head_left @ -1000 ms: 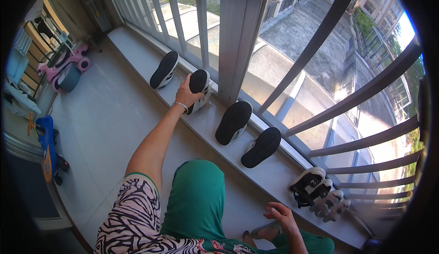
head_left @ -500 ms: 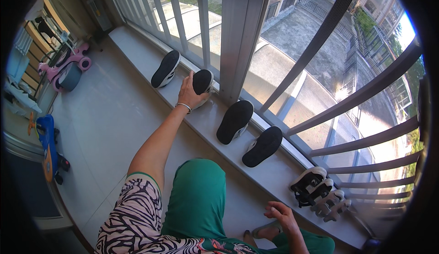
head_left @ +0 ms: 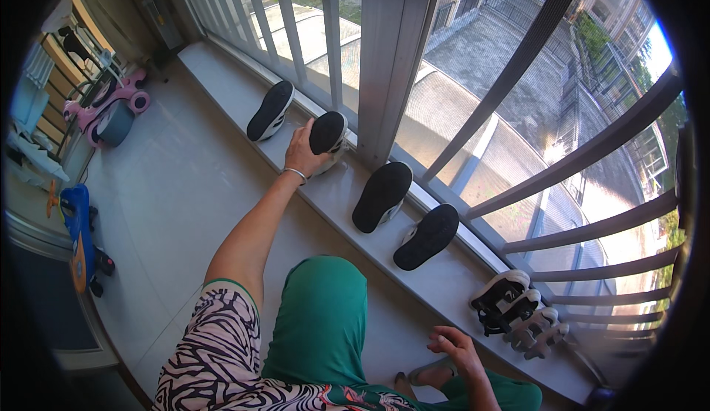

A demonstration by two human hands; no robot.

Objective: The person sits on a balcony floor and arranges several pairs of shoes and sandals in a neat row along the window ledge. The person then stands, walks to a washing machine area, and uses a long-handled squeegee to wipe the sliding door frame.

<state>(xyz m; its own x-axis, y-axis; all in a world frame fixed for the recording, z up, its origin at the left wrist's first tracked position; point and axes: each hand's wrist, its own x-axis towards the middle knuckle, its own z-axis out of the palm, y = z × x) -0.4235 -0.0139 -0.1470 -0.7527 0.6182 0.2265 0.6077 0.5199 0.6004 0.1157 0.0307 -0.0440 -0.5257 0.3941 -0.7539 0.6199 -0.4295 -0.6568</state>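
Observation:
My left hand [head_left: 303, 152] reaches out to the window ledge [head_left: 444, 282] and grips a black-soled shoe [head_left: 328, 134] leaning sole-up against the window frame. Its partner shoe [head_left: 270, 110] leans further left on the same ledge. Two more black-soled shoes [head_left: 381, 196] [head_left: 427, 236] lean sole-up to the right. At the bottom edge, my right hand [head_left: 458, 346] hangs low beside my green-trousered knee [head_left: 325, 315], fingers loosely curled, holding nothing.
A pair of black-and-white sandals [head_left: 518, 313] stands at the right end of the ledge. Diagonal metal bars [head_left: 532, 41] cross the window. On the tiled floor at left are a pink ride-on toy [head_left: 111, 108] and a blue toy scooter [head_left: 78, 237].
My left hand has shifted the gripped shoe a little further back along the ledge, toward the window frame. My right hand has stayed put.

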